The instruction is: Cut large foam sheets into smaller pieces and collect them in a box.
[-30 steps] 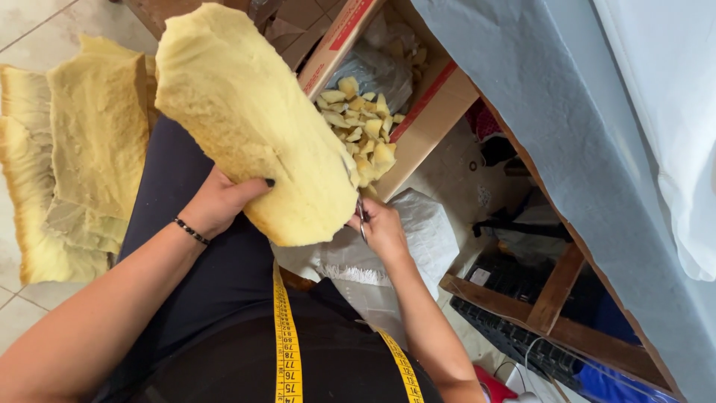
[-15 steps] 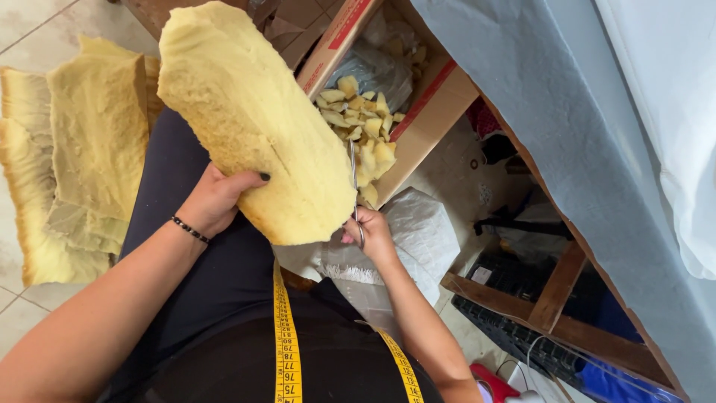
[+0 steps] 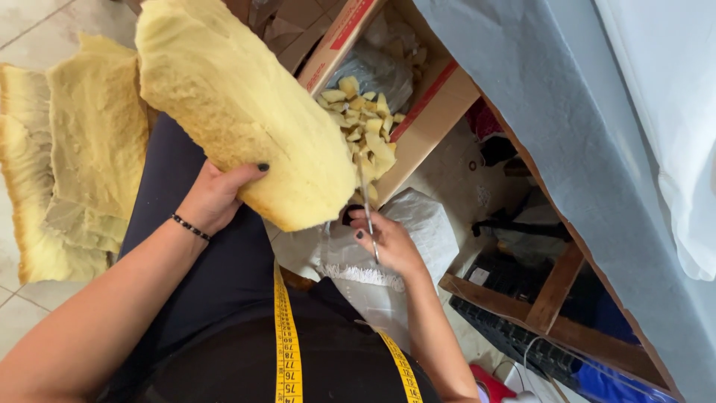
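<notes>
I count one large slab of yellow foam (image 3: 239,104) held up over my lap, thick, porous, with rounded, roughly trimmed edges. My left hand (image 3: 216,195) is closed around its lower edge, thumb across the front face, fingers hidden behind; a thin black bracelet (image 3: 190,227) sits on that wrist. My right hand (image 3: 388,239) is wrapped around the handles of one pair of scissors (image 3: 365,205), whose metal blades point upward beside the slab's lower right corner; I cannot tell how far the blades are parted. On the tiled floor (image 3: 22,22) to my left lie at least two more flat sheets of foam (image 3: 74,164), overlapping, with darker, browned edges. Ahead stands one open cardboard box (image 3: 432,104) holding a heap of small yellow foam offcuts (image 3: 358,119), too many to count, next to crumpled clear plastic (image 3: 373,71). A white woven sack (image 3: 418,224) lies under my right hand. One yellow measuring tape (image 3: 287,351) hangs down my dark clothing in two strands. To the right, a grey cloth (image 3: 537,112) drapes a surface with a wooden frame (image 3: 552,291) beneath, and the raised slab hides part of the floor and box.
</notes>
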